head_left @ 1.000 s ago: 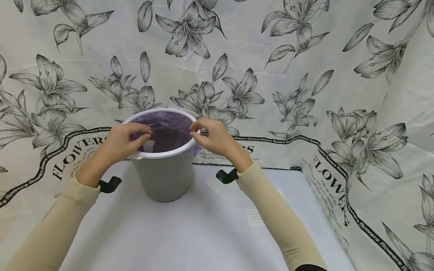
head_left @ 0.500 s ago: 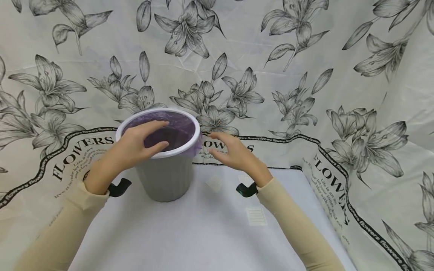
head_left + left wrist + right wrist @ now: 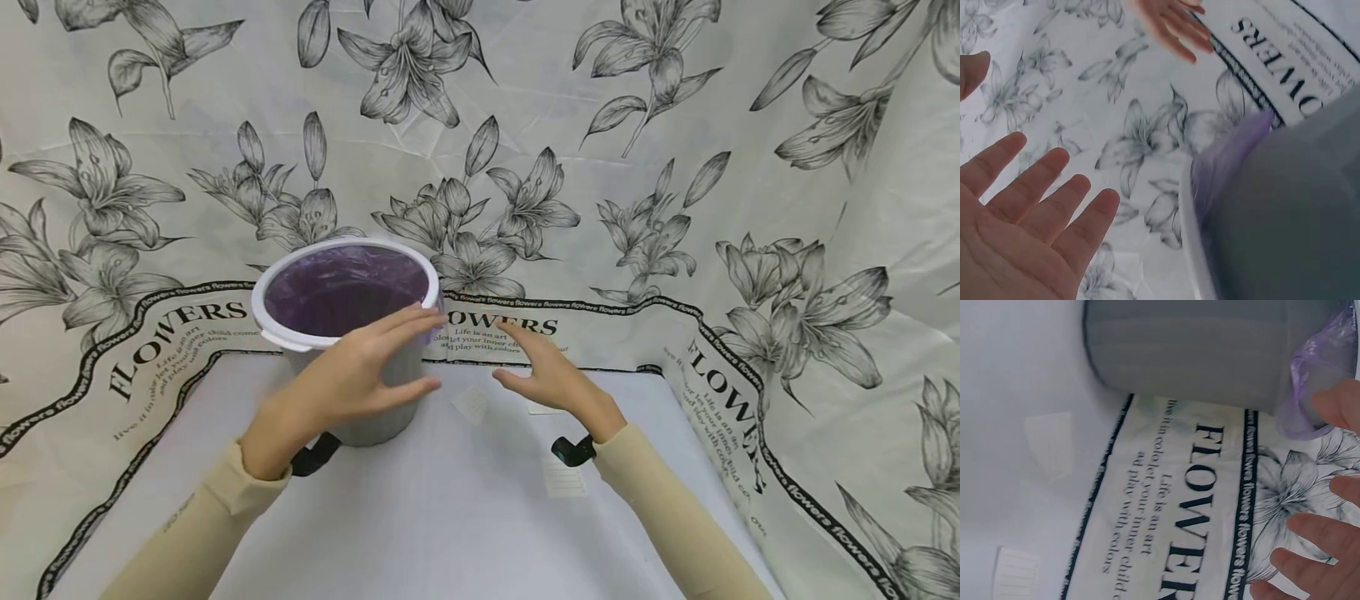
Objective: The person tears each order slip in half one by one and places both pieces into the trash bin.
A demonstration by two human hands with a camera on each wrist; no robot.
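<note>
Two hands [image 3: 341, 375] [image 3: 553, 375], two sleeves [image 3: 195, 525] [image 3: 671, 504], one bin [image 3: 378, 427], one liner [image 3: 341, 287]

The right hand [image 3: 1332, 575] comes in at the right edge with its fingers spread and apart, holding nothing. Its thumb [image 3: 1338, 406] overlaps the purple bag [image 3: 1300, 422], which hangs loosely over the outside of a grey bin [image 3: 1191, 353] at the top. Below the bin lies a cloth [image 3: 1216, 500] printed with black letters and line-drawn flowers. To the left, two pale patches [image 3: 1052, 445] sit on the white table [image 3: 997, 494].
</note>
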